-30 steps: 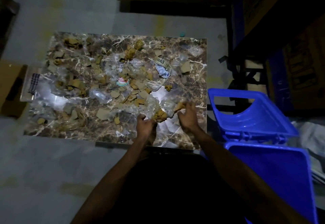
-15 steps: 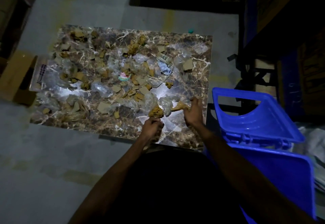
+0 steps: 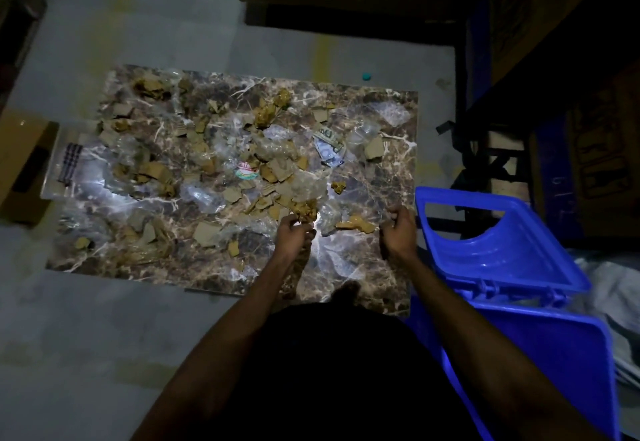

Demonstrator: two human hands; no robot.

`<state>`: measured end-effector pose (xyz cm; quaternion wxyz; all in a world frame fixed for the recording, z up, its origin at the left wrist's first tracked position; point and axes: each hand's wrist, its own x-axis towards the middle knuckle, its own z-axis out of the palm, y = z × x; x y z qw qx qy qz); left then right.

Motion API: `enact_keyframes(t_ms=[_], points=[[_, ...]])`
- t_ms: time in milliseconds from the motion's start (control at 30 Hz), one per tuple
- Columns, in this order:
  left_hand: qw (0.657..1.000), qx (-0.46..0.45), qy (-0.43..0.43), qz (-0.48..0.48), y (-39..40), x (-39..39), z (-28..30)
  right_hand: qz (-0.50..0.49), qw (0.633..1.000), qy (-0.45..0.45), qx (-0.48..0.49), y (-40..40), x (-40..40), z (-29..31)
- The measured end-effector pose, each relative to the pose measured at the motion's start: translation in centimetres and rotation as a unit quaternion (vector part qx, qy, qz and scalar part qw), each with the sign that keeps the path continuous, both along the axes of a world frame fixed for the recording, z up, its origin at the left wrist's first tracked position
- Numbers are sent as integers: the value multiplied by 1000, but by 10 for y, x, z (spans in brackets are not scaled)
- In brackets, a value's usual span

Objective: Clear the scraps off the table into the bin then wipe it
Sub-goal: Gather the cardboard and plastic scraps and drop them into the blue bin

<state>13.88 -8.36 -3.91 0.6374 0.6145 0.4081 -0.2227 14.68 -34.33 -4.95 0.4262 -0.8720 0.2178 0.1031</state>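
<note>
1. Across the middle of the frame we see a marble-patterned table [image 3: 363,264] strewn with scraps [image 3: 221,163]: torn brown cardboard pieces, crumpled brown paper and clear plastic wrap, thickest from the upper left to the centre.
2. Our left hand [image 3: 293,235] sits just below centre, its fingers curled round a crumpled brown paper wad [image 3: 304,208] at the lower edge of the pile.
3. Our right hand [image 3: 398,233] is at the table's right edge, fingers curled and pinching what looks like the edge of a clear plastic sheet [image 3: 329,219]; the light is too dim for us to be sure of the hold.
4. Between our two hands lies a flat tan cardboard piece [image 3: 355,225], close to the right hand; we cannot tell whether they touch.
5. At the lower right of the frame stands a blue bin [image 3: 561,354], just beside the table's right edge, with its blue lid [image 3: 498,253] swung open behind it, toward the upper right.
6. A crumpled banknote [image 3: 328,144] lies right of centre among the scraps, and a small red, white and green wrapper [image 3: 246,170] lies near the middle.
7. At the left edge of the frame a checked cloth [image 3: 69,163] rests on a clear tray, beside a brown cardboard box [image 3: 20,160] on the grey floor.
</note>
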Motion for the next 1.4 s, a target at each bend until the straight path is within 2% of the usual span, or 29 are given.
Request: enact_keyframes(t_ms=[100, 267, 367, 433, 533, 633, 733, 867, 967, 1000, 1067, 1133, 1233, 1300, 1400], points=[[1000, 15, 3, 4, 8, 2, -5, 36, 999, 10, 9, 37, 4, 6], [990, 65, 9, -125, 11, -9, -16, 138, 988, 16, 60, 83, 2, 3], [970, 132, -31, -204, 13, -14, -16, 64, 994, 33, 86, 64, 10, 0], [957, 143, -51, -246, 15, -17, -15, 11, 998, 25, 55, 38, 17, -4], [958, 140, -60, -244, 18, -19, -15, -10, 999, 20, -36, 10, 34, -2], [943, 219, -104, -228, 15, -14, 8, 12, 997, 20, -76, 18, 51, 0], [927, 290, -149, -186, 11, -3, 38, 73, 996, -2, -45, 57, 58, 5], [909, 306, -237, -154, 5, 13, 55, 155, 985, 32, 72, 88, 51, -4], [894, 301, -263, -200, -1, 23, 59, 88, 991, 20, 98, 70, 47, -6], [881, 309, -269, -237, -2, 28, 58, 40, 994, 4, 100, 60, 48, -1], [832, 344, -302, -315, -5, 42, 54, -36, 997, -27, 56, 32, 58, -6], [784, 365, -327, -381, -8, 61, 49, -56, 998, -14, 9, 17, 73, -7], [721, 389, -299, -490, -18, 93, 49, -13, 999, -17, -35, 32, 91, -7], [674, 410, -264, -555, -24, 107, 46, 22, 1000, -17, 2, 56, 95, -2], [615, 438, -227, -615, -28, 118, 39, 138, 989, -17, 42, 79, 88, -5]])
